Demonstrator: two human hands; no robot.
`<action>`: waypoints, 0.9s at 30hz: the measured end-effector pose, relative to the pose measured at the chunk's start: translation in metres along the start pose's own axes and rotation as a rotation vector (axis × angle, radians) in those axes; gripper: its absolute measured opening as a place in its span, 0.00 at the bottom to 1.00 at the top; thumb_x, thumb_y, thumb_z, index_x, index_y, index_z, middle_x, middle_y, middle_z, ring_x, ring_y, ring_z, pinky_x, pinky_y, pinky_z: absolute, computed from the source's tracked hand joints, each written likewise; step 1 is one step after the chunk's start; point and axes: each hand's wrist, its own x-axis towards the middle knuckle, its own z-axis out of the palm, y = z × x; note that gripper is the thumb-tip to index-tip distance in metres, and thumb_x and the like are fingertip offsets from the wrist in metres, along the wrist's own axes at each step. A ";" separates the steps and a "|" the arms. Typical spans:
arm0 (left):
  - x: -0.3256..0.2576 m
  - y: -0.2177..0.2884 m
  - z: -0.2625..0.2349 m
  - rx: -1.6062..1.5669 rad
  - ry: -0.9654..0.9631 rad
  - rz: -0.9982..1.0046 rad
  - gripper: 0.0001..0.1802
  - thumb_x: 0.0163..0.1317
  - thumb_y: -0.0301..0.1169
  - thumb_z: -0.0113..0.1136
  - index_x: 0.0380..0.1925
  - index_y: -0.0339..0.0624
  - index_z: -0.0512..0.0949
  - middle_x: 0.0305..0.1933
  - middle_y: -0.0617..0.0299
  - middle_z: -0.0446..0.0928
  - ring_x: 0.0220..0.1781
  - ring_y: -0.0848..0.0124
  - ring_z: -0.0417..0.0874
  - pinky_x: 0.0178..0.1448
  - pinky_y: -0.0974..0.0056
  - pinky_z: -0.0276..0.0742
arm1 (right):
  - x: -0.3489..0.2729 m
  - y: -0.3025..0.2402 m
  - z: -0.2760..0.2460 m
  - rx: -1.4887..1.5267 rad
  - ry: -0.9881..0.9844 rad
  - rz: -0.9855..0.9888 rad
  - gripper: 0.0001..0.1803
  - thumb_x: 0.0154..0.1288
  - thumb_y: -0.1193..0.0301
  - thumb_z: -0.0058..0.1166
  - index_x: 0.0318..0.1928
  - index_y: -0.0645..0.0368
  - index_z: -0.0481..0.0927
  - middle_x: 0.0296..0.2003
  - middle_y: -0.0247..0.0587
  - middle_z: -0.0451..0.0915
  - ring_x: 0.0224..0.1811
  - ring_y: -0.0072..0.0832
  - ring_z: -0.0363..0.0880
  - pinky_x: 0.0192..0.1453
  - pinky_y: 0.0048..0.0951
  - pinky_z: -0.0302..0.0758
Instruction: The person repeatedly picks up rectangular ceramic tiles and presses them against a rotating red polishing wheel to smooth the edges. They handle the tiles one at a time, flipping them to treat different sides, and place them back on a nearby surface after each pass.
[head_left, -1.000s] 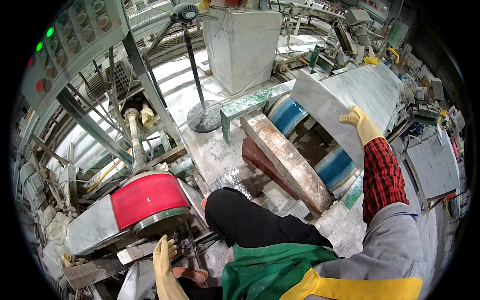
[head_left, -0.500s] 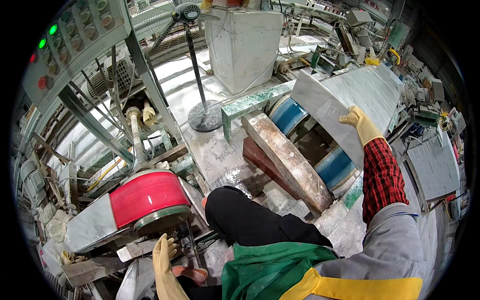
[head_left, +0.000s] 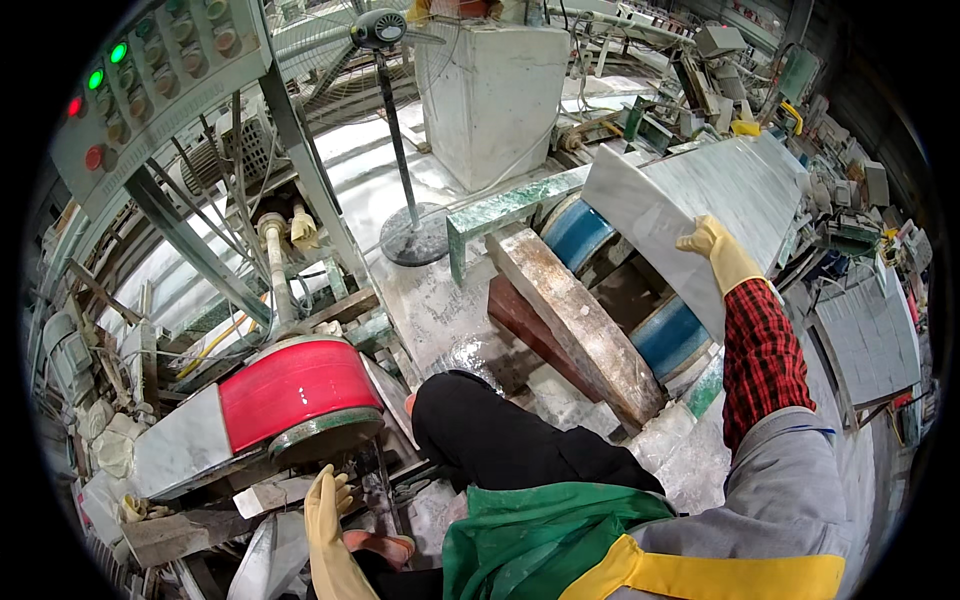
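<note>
Grey-white marble slab (head_left: 640,205), thin and straight-edged, lay tilted at the person's right, against two curved blue belts (head_left: 668,338). The right hand (head_left: 728,250), in a cream rubber glove w/ red-black checked sleeve (head_left: 765,345), touched this slab near its outer edge; the fingers were bent, but I cannot tell if they pinched the edge, b/c the palm side was hidden. Beyond it was a larger grey-streaked slab (head_left: 750,180).

The left hand (head_left: 328,515), also in a cream glove, was low at left, fingers parted & slightly curled, just below the glossy red belt (head_left: 295,390) on its round drum. Btwn both sides stood a long rust-stained beam (head_left: 580,325); farther, a black standing fan (head_left: 380,28) and, upper left, a grey control panel (head_left: 150,100) w/ lit lamps.
</note>
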 end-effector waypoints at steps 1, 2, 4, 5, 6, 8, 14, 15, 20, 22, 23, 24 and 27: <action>-0.002 0.002 0.002 0.009 0.015 0.002 0.25 0.71 0.43 0.59 0.59 0.36 0.72 0.39 0.59 0.81 0.29 0.81 0.76 0.32 0.75 0.74 | 0.001 0.003 0.001 0.004 -0.002 0.003 0.26 0.41 0.58 0.75 0.37 0.64 0.84 0.30 0.50 0.83 0.33 0.36 0.81 0.38 0.40 0.77; -0.004 0.005 0.007 0.019 0.030 0.004 0.25 0.71 0.42 0.58 0.59 0.36 0.72 0.39 0.59 0.81 0.28 0.81 0.76 0.32 0.75 0.74 | 0.002 0.006 0.002 0.009 -0.003 0.006 0.27 0.41 0.58 0.75 0.37 0.64 0.84 0.30 0.50 0.83 0.33 0.36 0.81 0.38 0.40 0.77; -0.006 0.005 0.007 0.018 0.036 0.006 0.24 0.71 0.42 0.58 0.59 0.36 0.72 0.39 0.59 0.82 0.29 0.81 0.77 0.32 0.75 0.74 | 0.002 0.006 0.005 0.015 0.017 -0.044 0.26 0.42 0.58 0.75 0.37 0.64 0.84 0.29 0.49 0.83 0.32 0.36 0.81 0.37 0.39 0.77; -0.004 0.003 0.003 0.006 0.027 0.005 0.24 0.71 0.43 0.58 0.59 0.37 0.72 0.38 0.59 0.82 0.29 0.81 0.77 0.33 0.75 0.74 | 0.002 0.002 0.004 0.005 0.000 -0.052 0.26 0.42 0.58 0.75 0.37 0.64 0.84 0.29 0.49 0.83 0.32 0.36 0.81 0.37 0.39 0.77; -0.003 0.001 0.000 -0.005 0.017 0.003 0.24 0.71 0.43 0.58 0.59 0.37 0.72 0.38 0.59 0.82 0.29 0.80 0.77 0.33 0.75 0.75 | 0.002 -0.001 0.003 -0.005 -0.017 -0.060 0.25 0.42 0.58 0.75 0.37 0.64 0.84 0.29 0.49 0.83 0.32 0.36 0.81 0.36 0.39 0.77; -0.004 -0.001 -0.003 0.002 0.009 0.021 0.24 0.71 0.43 0.58 0.59 0.37 0.72 0.38 0.59 0.82 0.30 0.80 0.79 0.35 0.74 0.76 | -0.004 -0.006 0.002 -0.013 0.020 -0.068 0.25 0.43 0.58 0.74 0.36 0.65 0.84 0.28 0.50 0.83 0.31 0.36 0.81 0.36 0.39 0.77; -0.011 0.006 0.003 0.040 0.032 0.028 0.28 0.70 0.45 0.59 0.61 0.36 0.71 0.40 0.59 0.83 0.33 0.79 0.80 0.37 0.73 0.78 | -0.007 -0.006 0.002 -0.006 0.020 -0.066 0.24 0.42 0.58 0.74 0.34 0.65 0.83 0.27 0.50 0.82 0.30 0.35 0.81 0.35 0.39 0.76; -0.012 0.006 0.003 0.041 0.036 0.033 0.29 0.70 0.46 0.59 0.61 0.36 0.71 0.40 0.59 0.83 0.33 0.79 0.80 0.38 0.73 0.78 | -0.009 -0.008 0.002 -0.010 0.021 -0.072 0.24 0.42 0.58 0.74 0.34 0.65 0.83 0.26 0.49 0.82 0.29 0.35 0.81 0.34 0.39 0.76; -0.012 0.006 0.000 0.038 0.014 0.031 0.29 0.70 0.46 0.59 0.62 0.36 0.71 0.42 0.59 0.83 0.34 0.79 0.80 0.38 0.74 0.77 | -0.009 -0.011 0.003 -0.010 -0.030 -0.034 0.27 0.41 0.57 0.72 0.39 0.64 0.84 0.32 0.52 0.83 0.35 0.39 0.83 0.40 0.40 0.77; -0.012 0.006 -0.002 0.035 0.008 0.036 0.29 0.70 0.46 0.58 0.61 0.36 0.71 0.42 0.60 0.82 0.34 0.79 0.80 0.37 0.74 0.77 | -0.008 -0.013 0.003 -0.016 -0.066 -0.010 0.29 0.41 0.55 0.71 0.42 0.64 0.84 0.35 0.53 0.85 0.38 0.41 0.84 0.43 0.40 0.78; -0.011 0.006 -0.002 0.037 0.009 0.037 0.29 0.70 0.46 0.58 0.61 0.36 0.71 0.42 0.60 0.82 0.33 0.80 0.80 0.37 0.74 0.76 | -0.009 -0.014 0.005 -0.012 -0.064 -0.006 0.29 0.41 0.56 0.71 0.41 0.63 0.84 0.35 0.53 0.85 0.38 0.41 0.84 0.42 0.40 0.78; -0.011 0.006 -0.003 0.038 0.009 0.039 0.29 0.70 0.46 0.58 0.61 0.36 0.71 0.41 0.60 0.82 0.33 0.80 0.79 0.37 0.74 0.76 | -0.010 -0.015 0.006 -0.008 -0.062 -0.002 0.28 0.41 0.56 0.70 0.41 0.63 0.84 0.34 0.52 0.84 0.38 0.40 0.84 0.42 0.40 0.78; -0.013 0.006 -0.005 0.037 0.016 0.046 0.28 0.70 0.46 0.58 0.61 0.36 0.71 0.41 0.60 0.82 0.33 0.80 0.79 0.36 0.75 0.75 | -0.015 -0.020 0.008 -0.031 -0.067 -0.003 0.27 0.43 0.56 0.70 0.42 0.62 0.84 0.35 0.52 0.85 0.38 0.39 0.84 0.42 0.40 0.78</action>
